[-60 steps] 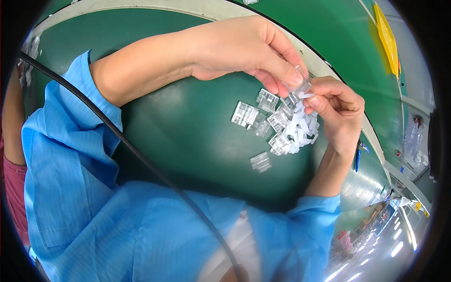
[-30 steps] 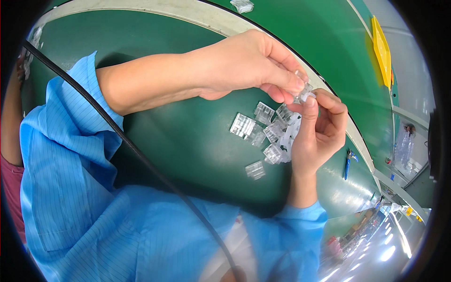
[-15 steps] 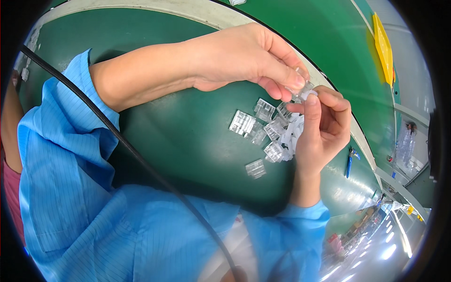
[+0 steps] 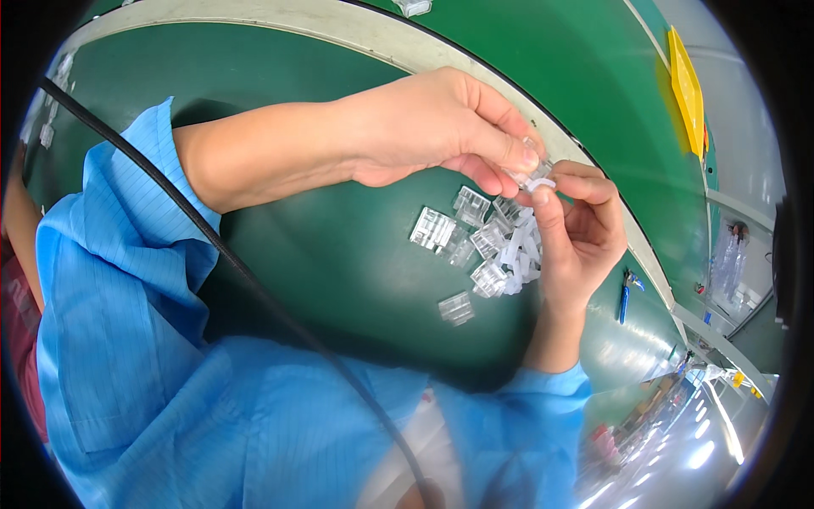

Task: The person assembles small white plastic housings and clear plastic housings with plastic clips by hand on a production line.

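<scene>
My left hand (image 4: 462,127) pinches a small clear plastic block (image 4: 531,158) between thumb and fingers, over the far edge of the green table. Opposite it, my right hand (image 4: 581,229) is closed on a small white curved plastic piece (image 4: 539,182) that touches the clear block. Below the hands lies a loose pile: several clear ribbed plastic blocks (image 4: 433,227) on the left and several white plastic pieces (image 4: 519,254) on the right, partly behind my right hand. One clear block (image 4: 456,308) sits apart, nearer to me.
Blue-handled pliers (image 4: 626,297) lie on the green table (image 4: 339,254) to the right. A black cable (image 4: 212,242) crosses the view in front of my left sleeve. Beyond the pale table edge (image 4: 280,28) runs a green surface with a yellow tray (image 4: 688,92).
Both hands have shifted slightly left and nearer to me, with the clear block and white piece still held together. The white piece shows more of its curve now.
</scene>
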A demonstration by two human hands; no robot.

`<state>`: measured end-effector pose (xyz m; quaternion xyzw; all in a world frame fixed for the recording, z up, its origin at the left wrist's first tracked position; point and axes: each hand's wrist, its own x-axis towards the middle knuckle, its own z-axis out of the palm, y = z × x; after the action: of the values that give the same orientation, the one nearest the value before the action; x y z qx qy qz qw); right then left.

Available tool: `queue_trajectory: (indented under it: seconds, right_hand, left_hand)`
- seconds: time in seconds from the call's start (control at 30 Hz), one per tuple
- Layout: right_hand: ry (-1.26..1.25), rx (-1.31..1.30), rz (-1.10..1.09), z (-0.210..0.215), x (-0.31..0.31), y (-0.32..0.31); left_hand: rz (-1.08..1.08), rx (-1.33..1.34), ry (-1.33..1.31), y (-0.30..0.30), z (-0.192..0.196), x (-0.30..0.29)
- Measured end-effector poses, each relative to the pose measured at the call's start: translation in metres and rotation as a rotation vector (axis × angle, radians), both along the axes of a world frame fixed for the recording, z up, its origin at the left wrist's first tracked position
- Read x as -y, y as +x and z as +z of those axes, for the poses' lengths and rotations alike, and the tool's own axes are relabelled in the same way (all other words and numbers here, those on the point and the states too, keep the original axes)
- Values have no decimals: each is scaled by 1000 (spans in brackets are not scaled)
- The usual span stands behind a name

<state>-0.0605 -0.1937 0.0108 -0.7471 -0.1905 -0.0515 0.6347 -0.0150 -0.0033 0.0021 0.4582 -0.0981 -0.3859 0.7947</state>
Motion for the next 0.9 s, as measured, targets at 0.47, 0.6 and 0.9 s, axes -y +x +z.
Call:
queue_trajectory:
  seconds: [0.47, 0.6, 0.9]
  right_hand:
    - [-212, 56, -183, 1, -3, -3]
    - [-211, 141, -165, 3, -13, -4]
    - [-414, 318, -206, 5, -5, 0]
  left_hand:
    - [51, 1, -39, -1, -2, 3]
    - [103, -28, -71, 0, -1, 3]
    - [54, 136, 83, -1, 1, 1]
